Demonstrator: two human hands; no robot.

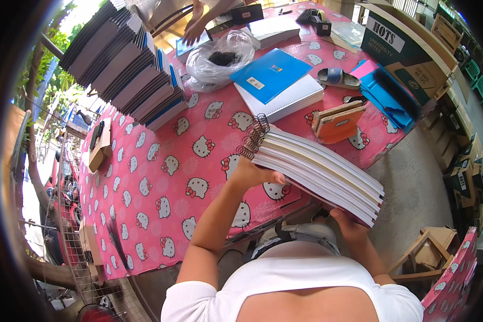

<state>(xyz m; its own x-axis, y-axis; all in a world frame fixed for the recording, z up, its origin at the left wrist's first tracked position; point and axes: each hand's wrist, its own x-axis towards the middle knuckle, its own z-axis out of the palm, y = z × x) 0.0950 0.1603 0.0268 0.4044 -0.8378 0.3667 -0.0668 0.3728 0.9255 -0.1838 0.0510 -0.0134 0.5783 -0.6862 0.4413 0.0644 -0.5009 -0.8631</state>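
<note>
A thick stack of spiral-bound notebooks (316, 172) is held between my two hands, over the table's near edge. Their dark wire coils stick out at the upper left end, and the page edges fan slightly toward the lower right. My left hand (250, 175) grips the coil end from below, its thumb along the lower side. Closed around the opposite end is my right hand (353, 224), its fingers partly hidden under the stack. Just beyond lie a blue-covered notebook (272, 74) and a pile of white ruled pages (292, 97).
A tall stack of notebooks (126, 64) leans at the far left of the pink patterned table (161, 166). Behind are a plastic bag of black coils (222, 56) and another person's hand (194, 31). Rightward sit an orange wooden block (339, 124), a slipper (338, 78) and a carton (402, 53).
</note>
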